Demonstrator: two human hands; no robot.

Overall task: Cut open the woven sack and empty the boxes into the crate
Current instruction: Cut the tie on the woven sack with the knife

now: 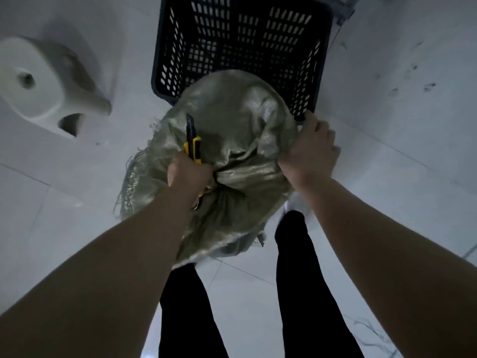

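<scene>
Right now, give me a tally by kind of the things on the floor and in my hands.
Woven sack: 1
Black crate: 1
Utility knife, in the left hand: 1
White stool: 1
Total: 4

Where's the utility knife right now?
In the head view, the yellow utility knife is in the left hand, left of centre, blade pointing away, lying against the woven sack just before the black crate.

A bare, tiled utility or storage room, seemingly: large glossy white floor tiles (387,156) with thin grout lines fill the view, a white moulded plastic stool (44,86) stands at ten o'clock, and a black perforated plastic crate (242,37) at twelve.
</scene>
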